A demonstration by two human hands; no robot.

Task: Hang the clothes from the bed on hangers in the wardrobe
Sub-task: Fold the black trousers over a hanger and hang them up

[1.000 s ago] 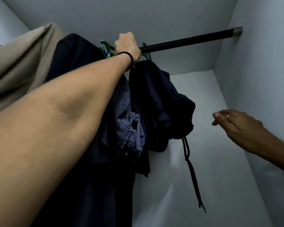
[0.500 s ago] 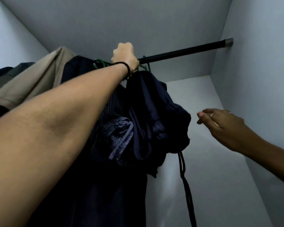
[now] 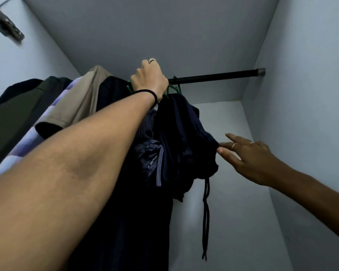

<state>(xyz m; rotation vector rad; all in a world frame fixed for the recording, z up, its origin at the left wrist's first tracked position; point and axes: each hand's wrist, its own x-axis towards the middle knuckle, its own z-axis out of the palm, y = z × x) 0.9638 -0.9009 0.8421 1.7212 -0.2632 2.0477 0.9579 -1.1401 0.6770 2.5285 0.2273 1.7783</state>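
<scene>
Up inside the wardrobe (image 3: 301, 94), left to right: dark jacket (image 3: 12, 114), tan shirt (image 3: 76, 100), then the left hand (image 3: 149, 81), fingers curled around the green hanger (image 3: 173, 90) at the black rail (image 3: 213, 77). Navy drawstring garment (image 3: 180, 141) hangs bunched from that hanger, cord (image 3: 205, 218) dangling. Judged soft, light, prone to slipping off; best taken at the waistband fold. Right hand (image 3: 250, 159) is spread flat, fingertips touching the fabric edge. Pale, bare panel walls; no bed visible.
</scene>
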